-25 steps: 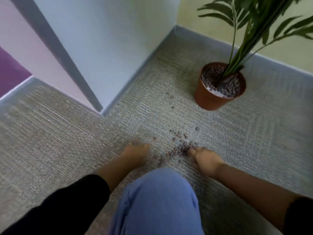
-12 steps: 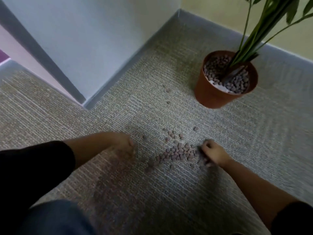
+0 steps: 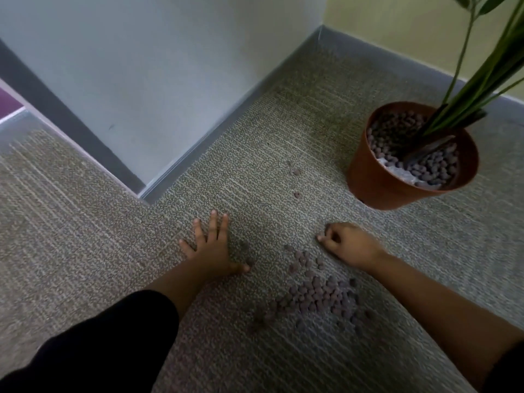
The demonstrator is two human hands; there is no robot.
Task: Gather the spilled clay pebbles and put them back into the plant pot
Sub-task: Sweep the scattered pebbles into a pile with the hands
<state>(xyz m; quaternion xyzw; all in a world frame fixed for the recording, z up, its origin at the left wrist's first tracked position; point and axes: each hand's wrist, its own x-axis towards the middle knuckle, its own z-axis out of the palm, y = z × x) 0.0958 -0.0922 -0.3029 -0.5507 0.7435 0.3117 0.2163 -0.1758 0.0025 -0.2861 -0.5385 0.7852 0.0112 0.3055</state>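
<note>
A heap of brownish clay pebbles (image 3: 317, 296) lies on the carpet between my forearms. Two stray pebbles (image 3: 297, 172) lie farther off toward the terracotta plant pot (image 3: 368, 180), which stands at the right with more pebbles and a green plant in it. My left hand (image 3: 211, 248) rests flat on the carpet, fingers spread, left of the heap. Beyond the heap, my right hand (image 3: 344, 243) has its fingers curled down against the carpet. A dark pebble shows at its fingertips; whether it is gripped is unclear.
A white wall corner with a grey skirting (image 3: 181, 171) juts in at the left. A yellow-green wall (image 3: 397, 32) runs behind the pot. Plant stems (image 3: 476, 75) lean over the pot. Grey carpet (image 3: 113, 251) covers the floor.
Both hands have moved forward past the heap. My left hand has opened flat on the carpet. My right hand has shifted toward the pot. The camera has come closer and lower.
</note>
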